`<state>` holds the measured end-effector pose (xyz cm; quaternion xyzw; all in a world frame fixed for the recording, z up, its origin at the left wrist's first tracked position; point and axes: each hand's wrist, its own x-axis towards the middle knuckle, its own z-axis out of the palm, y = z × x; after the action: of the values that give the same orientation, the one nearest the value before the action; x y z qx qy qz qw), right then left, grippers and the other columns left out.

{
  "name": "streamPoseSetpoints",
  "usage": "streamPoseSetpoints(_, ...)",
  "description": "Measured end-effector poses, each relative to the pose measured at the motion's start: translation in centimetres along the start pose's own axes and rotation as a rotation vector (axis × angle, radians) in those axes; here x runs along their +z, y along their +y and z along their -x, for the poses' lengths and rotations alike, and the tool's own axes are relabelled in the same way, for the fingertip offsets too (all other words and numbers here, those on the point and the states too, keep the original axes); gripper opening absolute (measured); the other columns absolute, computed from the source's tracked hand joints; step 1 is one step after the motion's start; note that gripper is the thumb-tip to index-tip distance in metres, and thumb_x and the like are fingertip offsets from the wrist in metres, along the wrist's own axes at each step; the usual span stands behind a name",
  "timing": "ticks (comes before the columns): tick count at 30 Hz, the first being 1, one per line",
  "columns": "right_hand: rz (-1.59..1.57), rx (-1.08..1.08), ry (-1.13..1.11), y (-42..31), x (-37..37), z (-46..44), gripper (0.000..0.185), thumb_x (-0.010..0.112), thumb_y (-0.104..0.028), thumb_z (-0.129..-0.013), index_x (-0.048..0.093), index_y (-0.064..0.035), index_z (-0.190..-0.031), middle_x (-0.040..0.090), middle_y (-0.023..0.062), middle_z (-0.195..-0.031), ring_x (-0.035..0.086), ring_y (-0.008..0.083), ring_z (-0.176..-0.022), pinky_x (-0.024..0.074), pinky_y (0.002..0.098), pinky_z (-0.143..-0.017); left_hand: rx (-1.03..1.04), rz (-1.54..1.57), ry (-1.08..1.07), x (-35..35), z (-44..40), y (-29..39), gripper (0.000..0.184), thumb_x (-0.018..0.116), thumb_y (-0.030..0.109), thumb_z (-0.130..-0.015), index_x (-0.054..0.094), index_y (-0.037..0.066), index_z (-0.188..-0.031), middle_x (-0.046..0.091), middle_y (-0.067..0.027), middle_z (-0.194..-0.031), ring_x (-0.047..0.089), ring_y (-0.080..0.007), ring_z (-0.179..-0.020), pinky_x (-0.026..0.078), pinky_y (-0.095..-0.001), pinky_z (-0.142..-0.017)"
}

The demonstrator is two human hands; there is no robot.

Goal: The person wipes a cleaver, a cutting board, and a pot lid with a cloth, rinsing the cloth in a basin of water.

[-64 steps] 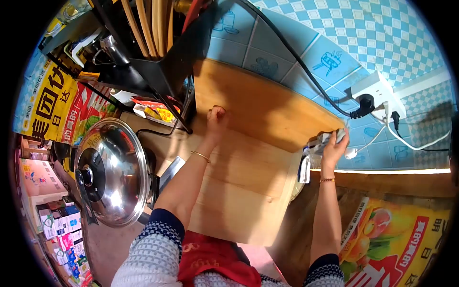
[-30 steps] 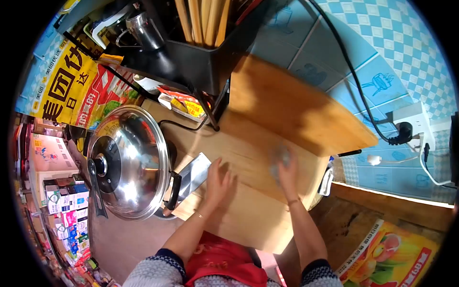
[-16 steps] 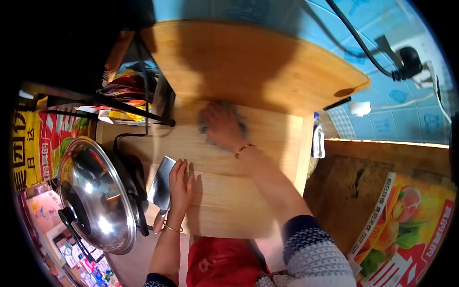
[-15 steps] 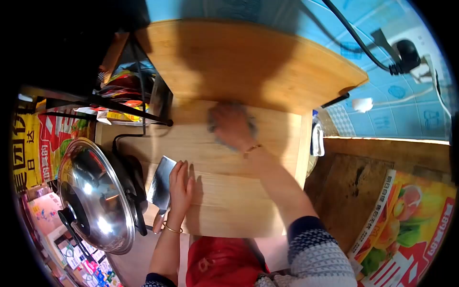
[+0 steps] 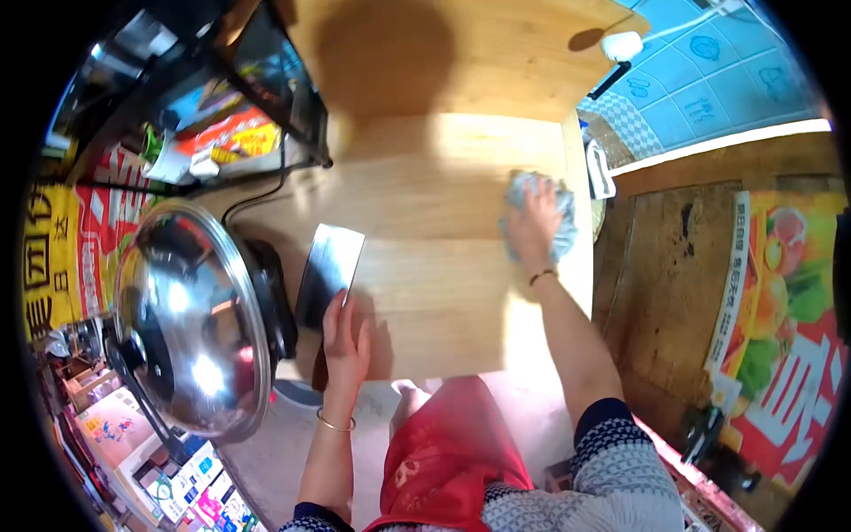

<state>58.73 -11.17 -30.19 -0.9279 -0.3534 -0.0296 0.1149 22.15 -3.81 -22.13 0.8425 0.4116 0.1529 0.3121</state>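
Observation:
A grey-blue cloth (image 5: pixel 565 238) lies bunched on the right part of the wooden board (image 5: pixel 443 301), and my right hand (image 5: pixel 534 222) presses down on it with fingers spread. Left of centre, a wide-bladed cleaver (image 5: pixel 330 266) rests near the board's left edge, its handle toward me and partly hidden by my hand. My left hand (image 5: pixel 346 341) is beside the cleaver's lower blade, fingers extended and apart, with fingertips at the blade's edge.
A lidded pan (image 5: pixel 191 328) stands on the left, with a black rack (image 5: pixel 310 146) and food packets (image 5: pixel 235 137) behind it. An upright wooden panel (image 5: pixel 514 62) backs the board. A white plug (image 5: pixel 621 45) hangs at upper right. Printed bags (image 5: pixel 780 301) lie on the right.
My right hand has moved with the cloth from the board's back middle to its right side. The cleaver is shifted and turned slightly, with my left hand beside it. The view has tilted downward.

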Motion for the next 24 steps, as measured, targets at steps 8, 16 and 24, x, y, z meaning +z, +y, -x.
streamPoseSetpoints(8,-0.191,-0.292,-0.283,-9.5,-5.4,20.7,0.063,0.063,-0.027,-0.074,0.047,-0.0183,-0.134,0.031,0.0097,-0.148,0.022,0.0326,-0.139,0.0219,0.0672,-0.102,0.109,0.030,-0.022,-2.2,5.7,0.5,0.045,0.059,0.007,-0.085,0.047,-0.003,-0.127,0.042,-0.0180,-0.136,0.041,-0.0359,-0.126,0.035,-0.0412,-0.104)
streamPoseSetpoints(16,0.025,-0.135,0.028,8.2,-4.0,9.3,0.063,0.054,-0.036,-0.079,0.041,-0.0169,-0.138,0.033,0.0124,-0.146,0.028,0.0332,-0.136,0.0272,0.0621,-0.101,-0.107,-0.181,-0.007,-3.7,8.0,-6.2,0.054,0.059,0.020,-0.088,0.039,-0.001,-0.134,0.040,-0.0210,-0.138,0.039,-0.0386,-0.127,0.033,-0.0433,-0.106)
streamPoseSetpoints(24,-0.024,0.181,0.045,7.6,-4.6,15.1,0.062,0.052,-0.034,-0.083,0.037,-0.0163,-0.141,0.027,0.0113,-0.150,0.021,0.0323,-0.140,0.0230,0.0645,-0.102,-0.237,-0.283,-0.104,-2.1,7.2,-8.1,0.053,0.066,0.026,-0.083,0.046,-0.001,-0.124,0.049,-0.0256,-0.120,0.046,-0.0419,-0.113,0.037,-0.0468,-0.097)
